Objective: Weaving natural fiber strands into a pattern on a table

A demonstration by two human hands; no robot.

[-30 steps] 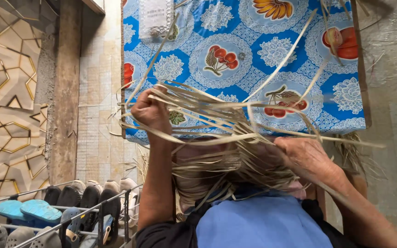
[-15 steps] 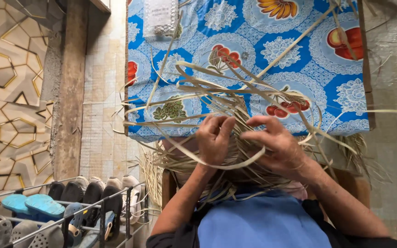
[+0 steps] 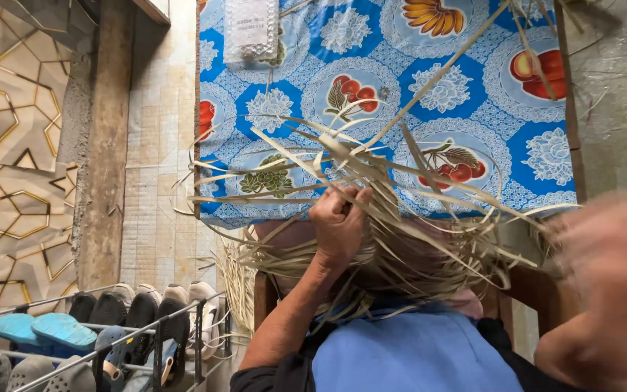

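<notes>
1. A table under a blue patterned cloth (image 3: 400, 80), printed with fruit and white rosettes, fills the upper middle of the head view; its near edge runs across just above the hands.
2. A blue apron (image 3: 415, 359) covers the person's lap at the bottom.
3. A shoe rack (image 3: 96, 341) with dark and blue sandals stands at lower left, well apart from the work.
4. The bundle of pale flat straw strips (image 3: 400, 218) lies over the lap and against the table's near edge. Its mass stretches left to right, loose ends fanning out to both sides; one long strip rises diagonally toward the upper right across the cloth.
5. The left hand (image 3: 339, 225) is closed in a fist, clamped on several strips near the bundle's middle, most of the bundle spreading to its right and below it.
6. The right hand (image 3: 604, 254) is a blur at the right edge, beside the strip ends; I cannot tell whether it grips anything.
</notes>
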